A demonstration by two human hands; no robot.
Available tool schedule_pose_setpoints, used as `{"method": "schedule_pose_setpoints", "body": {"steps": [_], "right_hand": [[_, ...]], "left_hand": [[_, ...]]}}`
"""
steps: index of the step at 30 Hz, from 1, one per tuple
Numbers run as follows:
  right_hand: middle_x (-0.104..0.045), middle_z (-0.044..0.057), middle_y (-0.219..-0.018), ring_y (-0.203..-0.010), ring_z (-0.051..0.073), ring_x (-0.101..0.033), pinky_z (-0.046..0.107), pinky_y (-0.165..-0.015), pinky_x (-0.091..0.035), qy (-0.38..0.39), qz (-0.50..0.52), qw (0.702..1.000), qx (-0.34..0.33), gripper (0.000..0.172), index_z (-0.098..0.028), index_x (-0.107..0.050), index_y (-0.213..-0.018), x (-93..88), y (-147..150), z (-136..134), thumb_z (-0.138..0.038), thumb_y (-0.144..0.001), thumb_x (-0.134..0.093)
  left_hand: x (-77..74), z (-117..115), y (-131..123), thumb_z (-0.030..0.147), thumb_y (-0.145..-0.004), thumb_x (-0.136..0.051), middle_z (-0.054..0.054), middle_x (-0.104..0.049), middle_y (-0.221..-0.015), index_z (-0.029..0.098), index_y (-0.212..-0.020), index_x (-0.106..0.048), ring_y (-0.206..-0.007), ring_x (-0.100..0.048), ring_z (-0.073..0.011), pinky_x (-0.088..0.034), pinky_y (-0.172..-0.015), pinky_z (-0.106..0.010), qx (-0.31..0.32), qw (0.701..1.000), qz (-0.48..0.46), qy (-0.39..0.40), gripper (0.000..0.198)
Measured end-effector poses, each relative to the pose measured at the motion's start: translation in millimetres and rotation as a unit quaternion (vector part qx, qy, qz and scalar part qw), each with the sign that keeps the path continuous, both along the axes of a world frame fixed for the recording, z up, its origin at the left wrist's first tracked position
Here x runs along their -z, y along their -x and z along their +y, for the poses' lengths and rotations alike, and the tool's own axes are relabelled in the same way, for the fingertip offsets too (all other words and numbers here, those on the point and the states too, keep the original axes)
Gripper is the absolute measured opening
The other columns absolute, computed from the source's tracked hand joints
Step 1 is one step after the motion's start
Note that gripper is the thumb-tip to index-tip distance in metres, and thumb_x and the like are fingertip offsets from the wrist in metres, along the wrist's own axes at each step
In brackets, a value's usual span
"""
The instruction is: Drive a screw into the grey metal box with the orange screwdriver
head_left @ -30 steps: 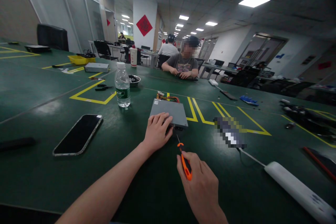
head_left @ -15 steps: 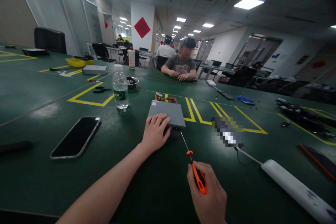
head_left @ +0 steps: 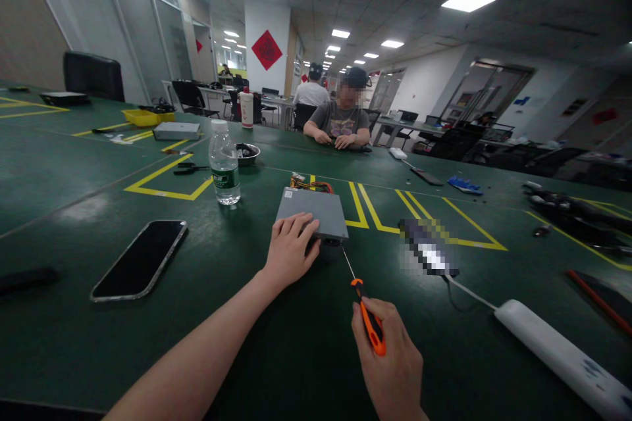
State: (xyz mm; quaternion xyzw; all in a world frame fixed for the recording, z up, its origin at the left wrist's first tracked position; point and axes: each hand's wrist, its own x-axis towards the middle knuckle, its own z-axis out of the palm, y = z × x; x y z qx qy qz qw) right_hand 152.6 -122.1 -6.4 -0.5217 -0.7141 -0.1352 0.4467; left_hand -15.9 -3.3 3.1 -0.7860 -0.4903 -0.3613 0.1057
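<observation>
A grey metal computer power supply [head_left: 326,210] lies on the green table, its bundle of coloured wires [head_left: 316,187] at the far side. My left hand [head_left: 292,251] grips its near left corner, fingers over the top and thumb down at the front face. In my right hand [head_left: 390,348] is a screwdriver [head_left: 372,329] with an orange and black handle, fingers closed round it. Its thin shaft points up and away, the tip at the lower front edge of the power supply, near the right corner. Whether the tip sits in a screw I cannot tell.
Left of the power supply stand a water bottle [head_left: 225,168] and a metal bowl [head_left: 247,154]; a phone [head_left: 141,262] lies nearer. To the right are a white power strip [head_left: 557,348] and its cable. A person [head_left: 345,115] sits across the table [head_left: 276,368].
The screwdriver and my right hand have shifted up slightly, and the tip is a little further right along the front edge. My left hand stays on the power supply.
</observation>
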Motion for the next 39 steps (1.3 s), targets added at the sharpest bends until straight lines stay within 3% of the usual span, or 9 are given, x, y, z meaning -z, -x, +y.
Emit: {"method": "schedule_pose_setpoints", "body": {"steps": [11, 29, 39], "right_hand": [[-0.060, 0.003, -0.076, -0.064, 0.013, -0.062, 0.022, -0.059, -0.052, -0.016, -0.017, 1.000, 0.009, 0.010, -0.017, -0.052, -0.093, -8.7, 0.5, 1.2, -0.023, -0.088, -0.045], [-0.059, 0.003, -0.079, -0.067, 0.012, -0.062, 0.022, -0.061, -0.052, -0.007, -0.007, 1.000, -0.008, 0.010, -0.018, -0.051, -0.096, -3.7, -3.2, 2.6, -0.021, -0.087, -0.047], [-0.060, 0.006, -0.084, -0.072, 0.016, -0.063, 0.025, -0.062, -0.054, 0.021, -0.040, 0.999, 0.009, 0.016, -0.017, -0.052, -0.097, -1.9, -2.4, 2.3, -0.028, -0.089, -0.045]], "left_hand": [[0.1, 0.2, -0.6, 0.031, -0.084, -0.048, -0.006, -0.054, -0.122, 0.024, -0.113, -0.052, -0.115, -0.044, -0.0239, -0.030, -0.093, -0.041, 0.000, 1.000, 0.000, 0.004, 0.031], [-0.2, 0.6, -0.1, 0.032, -0.084, -0.046, -0.006, -0.054, -0.123, 0.024, -0.114, -0.052, -0.116, -0.044, -0.0236, -0.030, -0.094, -0.041, 0.000, 1.000, 0.004, 0.012, 0.031], [-1.1, 0.3, 0.1, 0.033, -0.085, -0.046, -0.006, -0.054, -0.123, 0.024, -0.113, -0.052, -0.116, -0.044, -0.0241, -0.030, -0.093, -0.042, 0.003, 1.000, -0.004, 0.011, 0.030]]}}
